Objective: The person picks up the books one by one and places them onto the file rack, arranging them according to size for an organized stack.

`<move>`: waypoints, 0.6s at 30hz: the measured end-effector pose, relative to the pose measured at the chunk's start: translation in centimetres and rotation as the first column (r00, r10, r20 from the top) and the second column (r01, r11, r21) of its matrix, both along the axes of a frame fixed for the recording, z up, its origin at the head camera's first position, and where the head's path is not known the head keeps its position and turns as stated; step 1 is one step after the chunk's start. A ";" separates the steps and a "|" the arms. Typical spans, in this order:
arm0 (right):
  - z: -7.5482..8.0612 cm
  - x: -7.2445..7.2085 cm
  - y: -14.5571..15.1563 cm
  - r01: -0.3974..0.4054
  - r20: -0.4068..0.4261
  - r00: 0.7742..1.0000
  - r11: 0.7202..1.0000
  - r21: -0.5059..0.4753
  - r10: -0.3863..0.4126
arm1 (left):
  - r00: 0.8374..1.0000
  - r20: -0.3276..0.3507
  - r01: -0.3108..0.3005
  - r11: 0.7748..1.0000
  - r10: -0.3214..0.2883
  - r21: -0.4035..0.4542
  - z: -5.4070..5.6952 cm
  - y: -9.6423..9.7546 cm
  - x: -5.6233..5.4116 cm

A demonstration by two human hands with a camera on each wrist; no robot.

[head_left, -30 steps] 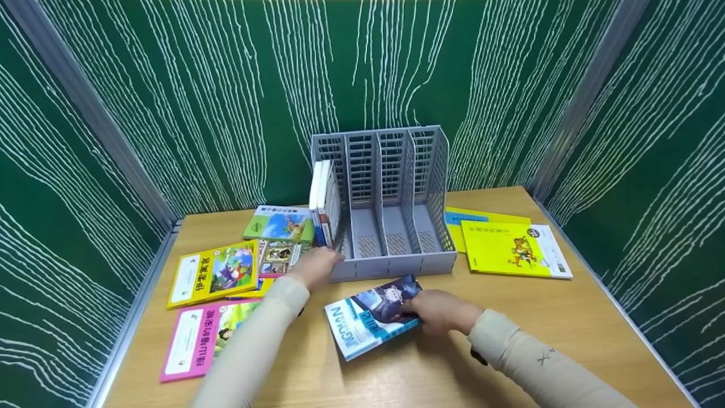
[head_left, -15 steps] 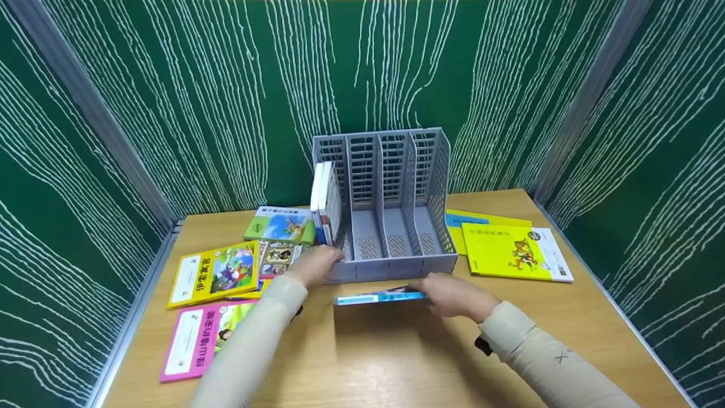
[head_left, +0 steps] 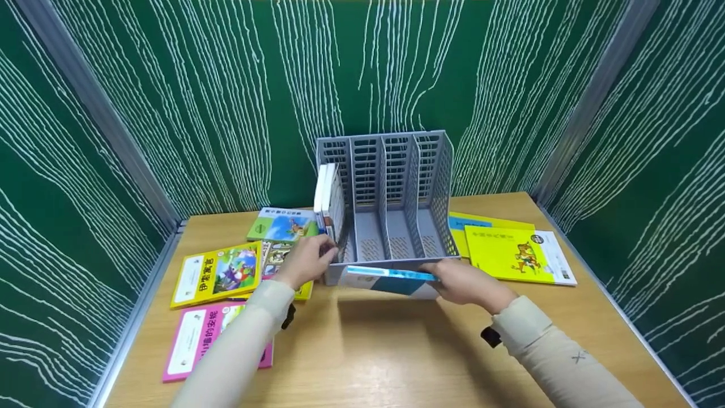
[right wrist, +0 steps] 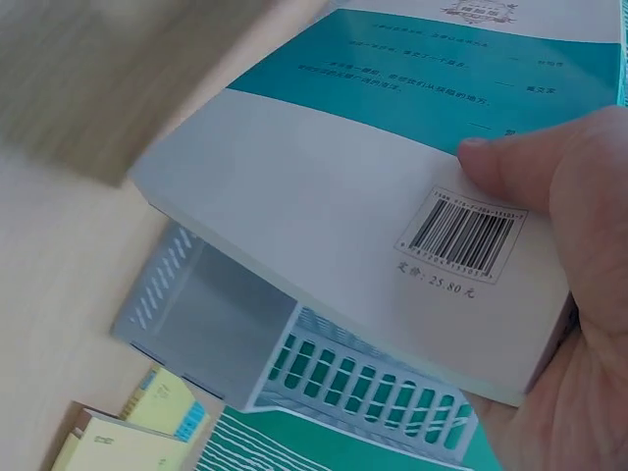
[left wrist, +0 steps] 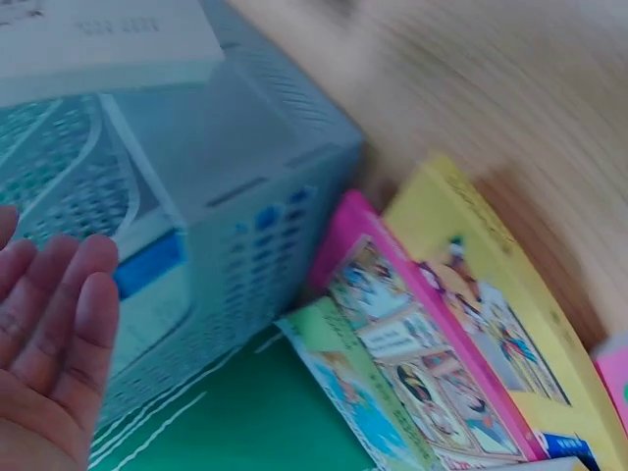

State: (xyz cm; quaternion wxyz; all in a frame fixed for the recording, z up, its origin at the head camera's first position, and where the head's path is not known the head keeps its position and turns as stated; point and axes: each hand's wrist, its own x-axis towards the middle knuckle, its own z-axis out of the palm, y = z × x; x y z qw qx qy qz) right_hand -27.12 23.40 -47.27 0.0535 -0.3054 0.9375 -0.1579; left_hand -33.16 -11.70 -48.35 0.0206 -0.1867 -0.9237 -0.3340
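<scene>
Just at the near side of a gray four-compartment file rack, a teal-and-white paperback is held over the table, its shadow falling on the wood below. Its pale blue spine is uppermost and its back cover, with a printed barcode, faces the near side; whether it touches the rack cannot be told. The right hand grips it at its right end, thumb pressed on the back cover beside the barcode, the other fingers mostly hidden behind.

At the rack's near left corner is the left hand, its fingers loose and holding nothing, close to two white-edged books that stand upright in the leftmost compartment.

Left of the rack lie a green-and-blue book, a pink-edged comic-panel book, a yellow book and, nearest, a pink book partly covered by the left sleeve. Right of the rack, a yellow-and-white book overlaps another yellow book with a blue band. At the far side rises a green wall with wavy white lines.
</scene>
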 end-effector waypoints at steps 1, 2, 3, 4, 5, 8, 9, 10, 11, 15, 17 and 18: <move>0.2 0.0 0.1 0.000 -0.003 1.000 1.000 -0.012 0.000 | 1.000 0.017 -0.021 0.999 0.020 0.041 0.3 0.0 0.1; 0.5 0.1 0.1 0.001 -0.004 1.000 1.000 -0.019 -0.001 | 0.999 0.029 -0.039 0.996 0.037 0.076 0.6 -0.1 0.3; 0.8 0.2 0.2 0.006 0.001 1.000 0.999 -0.032 -0.006 | 0.998 0.038 -0.055 0.992 0.051 0.109 0.9 -0.2 0.4; 1.1 0.2 0.3 0.010 0.007 1.000 0.999 -0.043 -0.010 | 0.997 0.041 -0.069 0.988 0.064 0.136 1.1 -0.2 0.6; 1.4 0.3 0.4 0.015 0.014 1.000 0.999 -0.049 -0.014 | 0.996 0.039 -0.083 0.984 0.078 0.157 1.4 -0.3 0.6; 2.4 0.4 1.0 0.019 0.008 1.000 0.998 -0.063 -0.019 | 0.994 0.038 -0.110 0.971 0.104 0.214 2.2 -0.5 0.9; 2.7 0.4 1.1 0.018 -0.002 1.000 0.997 -0.071 -0.019 | 0.993 0.046 -0.119 0.964 0.111 0.237 2.4 -0.5 1.0; 3.0 0.5 1.3 0.016 -0.016 1.000 0.997 -0.074 -0.017 | 0.991 0.057 -0.130 0.957 0.119 0.259 2.7 -0.5 1.0; 3.4 0.5 1.5 0.015 -0.030 0.999 0.997 -0.079 -0.018 | 0.989 0.072 -0.142 0.949 0.126 0.283 2.9 -0.6 1.1; 4.9 0.7 2.0 0.032 -0.066 0.997 0.994 -0.102 -0.039 | 0.975 0.161 -0.202 0.902 0.151 0.381 4.0 -0.7 1.4; 5.6 0.8 2.2 0.048 -0.066 0.996 0.992 -0.115 -0.056 | 0.966 0.206 -0.234 0.876 0.159 0.421 4.4 -0.7 1.5; 5.9 0.9 2.2 0.052 -0.071 0.996 0.991 -0.121 -0.060 | 0.961 0.226 -0.249 0.865 0.163 0.436 4.7 -0.7 1.6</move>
